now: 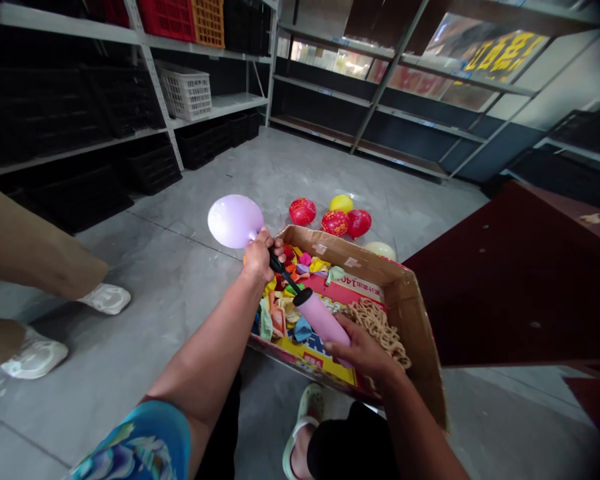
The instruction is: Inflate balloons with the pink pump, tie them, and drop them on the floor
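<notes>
A pink hand pump (325,321) with a black nozzle end slants across an open cardboard box (420,320). My right hand (363,347) is wrapped round the pump's pink barrel. Closed round its black upper end is my left hand (263,257), where the neck of a pale purple balloon (235,221) also meets the fingers. The balloon is inflated and sticks out to the left of the box. Below the pump, many-coloured limp balloons (280,310) lie in the box's left part. A heap of beige cord (377,327) lies at its right.
Several inflated balloons, including a red balloon (303,211) and a yellow balloon (341,203), rest on the floor beyond the box. A dark red panel (520,280) stands at right. Another person's shoe (107,299) is at left. Metal shelves (220,107) hold baskets and crates.
</notes>
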`<state>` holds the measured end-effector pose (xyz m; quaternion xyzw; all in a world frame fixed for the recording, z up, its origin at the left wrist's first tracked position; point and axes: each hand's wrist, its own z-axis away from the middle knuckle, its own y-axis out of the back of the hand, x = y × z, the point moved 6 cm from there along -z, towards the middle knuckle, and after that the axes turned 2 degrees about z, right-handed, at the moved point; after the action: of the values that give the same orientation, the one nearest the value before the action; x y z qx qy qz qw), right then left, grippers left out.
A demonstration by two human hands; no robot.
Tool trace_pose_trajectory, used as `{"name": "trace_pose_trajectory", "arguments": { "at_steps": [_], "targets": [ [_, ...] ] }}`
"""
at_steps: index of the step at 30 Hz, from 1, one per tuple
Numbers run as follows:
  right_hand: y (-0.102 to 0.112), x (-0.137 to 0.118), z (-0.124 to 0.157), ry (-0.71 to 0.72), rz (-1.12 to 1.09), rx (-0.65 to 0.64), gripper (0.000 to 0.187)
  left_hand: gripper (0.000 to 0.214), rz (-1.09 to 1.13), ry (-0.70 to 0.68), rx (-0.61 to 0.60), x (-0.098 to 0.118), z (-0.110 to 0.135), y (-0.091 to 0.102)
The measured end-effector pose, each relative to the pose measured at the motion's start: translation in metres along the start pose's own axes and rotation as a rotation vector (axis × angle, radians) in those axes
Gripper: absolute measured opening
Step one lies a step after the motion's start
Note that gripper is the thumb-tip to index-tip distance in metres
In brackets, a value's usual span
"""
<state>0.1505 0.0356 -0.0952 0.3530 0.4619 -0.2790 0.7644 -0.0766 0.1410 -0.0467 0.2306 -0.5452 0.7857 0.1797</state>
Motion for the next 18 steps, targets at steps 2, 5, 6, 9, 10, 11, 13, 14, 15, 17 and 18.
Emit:
{"name": "trace_pose_trajectory", "arguments": {
  "at_steps": [2, 5, 6, 9, 10, 11, 13, 14, 15, 17, 18],
  "targets": [
    [-0.007, -0.009, -0.006, 0.029, 0.028, 0.046, 0.045, 0.038, -0.036, 0.023, -0.001, -0.012, 0.003, -0.003],
    [-0.011, -0.019, -0.009, 0.038, 0.073, 0.105, 0.043, 0.038, -0.068, 0.06, -0.006, -0.023, 0.007, -0.006],
    [-0.012, -0.02, -0.009, 0.029, 0.074, 0.095, 0.044, 0.038, -0.07, 0.063, -0.009, -0.024, 0.008, -0.008],
    [-0.009, -0.017, -0.002, -0.003, 0.058, 0.031, 0.048, 0.038, -0.051, 0.034, 0.001, -0.014, 0.007, -0.008],
    [-0.005, -0.014, 0.002, -0.011, 0.056, 0.009, 0.049, 0.038, -0.04, 0.024, 0.009, -0.008, 0.006, -0.007],
    [-0.001, -0.01, 0.007, -0.019, 0.054, -0.009, 0.05, 0.038, -0.028, 0.017, 0.016, -0.003, 0.005, -0.006],
    [0.01, 0.0, 0.017, -0.039, 0.042, -0.043, 0.051, 0.039, -0.008, -0.009, 0.03, 0.009, 0.002, -0.003],
    [0.015, 0.006, 0.021, -0.056, 0.027, -0.062, 0.053, 0.039, -0.001, -0.027, 0.036, 0.013, 0.001, -0.002],
    [0.02, 0.011, 0.026, -0.075, 0.004, -0.078, 0.054, 0.039, 0.003, -0.046, 0.04, 0.017, 0.0, -0.001],
    [0.026, 0.02, 0.032, -0.102, -0.058, -0.098, 0.057, 0.038, 0.014, -0.072, 0.044, 0.021, -0.001, 0.001],
    [0.028, 0.023, 0.034, -0.104, -0.076, -0.101, 0.057, 0.038, 0.022, -0.075, 0.043, 0.02, -0.002, 0.001]
  ]
}}
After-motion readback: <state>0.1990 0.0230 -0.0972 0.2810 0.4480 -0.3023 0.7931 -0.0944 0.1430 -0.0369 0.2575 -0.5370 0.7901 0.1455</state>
